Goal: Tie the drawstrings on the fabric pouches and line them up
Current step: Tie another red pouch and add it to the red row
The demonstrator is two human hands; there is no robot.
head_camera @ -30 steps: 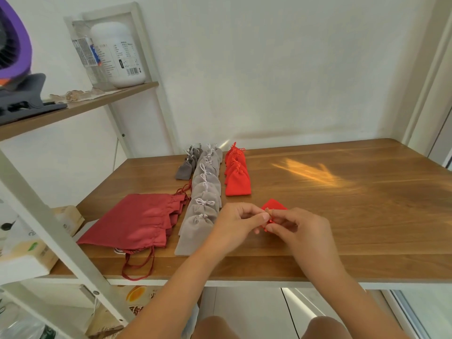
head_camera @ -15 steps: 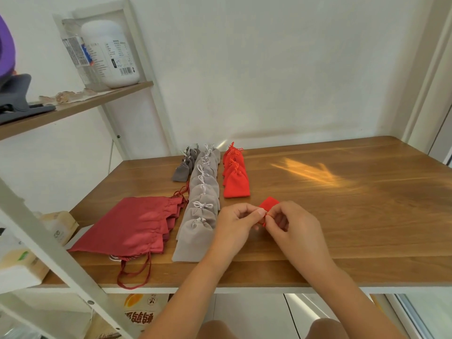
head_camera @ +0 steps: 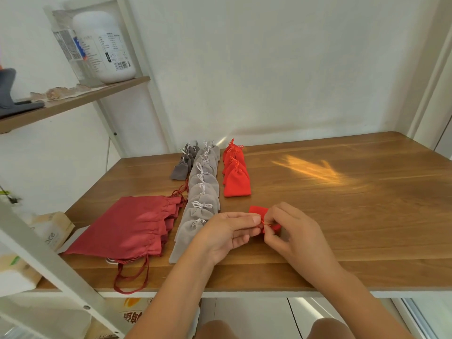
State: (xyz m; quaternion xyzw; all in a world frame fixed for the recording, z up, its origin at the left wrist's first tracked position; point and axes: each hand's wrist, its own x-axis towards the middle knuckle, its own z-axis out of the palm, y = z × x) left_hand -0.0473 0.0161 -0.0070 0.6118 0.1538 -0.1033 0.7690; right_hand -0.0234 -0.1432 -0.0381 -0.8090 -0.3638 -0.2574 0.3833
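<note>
The left hand (head_camera: pixel 228 232) and right hand (head_camera: pixel 294 232) each pinch the thin red drawstring (head_camera: pixel 266 224) of a small bright-red fabric pouch (head_camera: pixel 258 211), which sits between them, near the lined-up row of red pouches (head_camera: pixel 236 179) on the wooden table (head_camera: pixel 342 216). The pouch looks light, soft and limp, so it is probably best held by the cord ends close to its gathered neck.

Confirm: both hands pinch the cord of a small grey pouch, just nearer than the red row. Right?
No: the head view shows the small pouch is red, not grey. The left hand and right hand do pinch its cord, just nearer than the red row.
</note>
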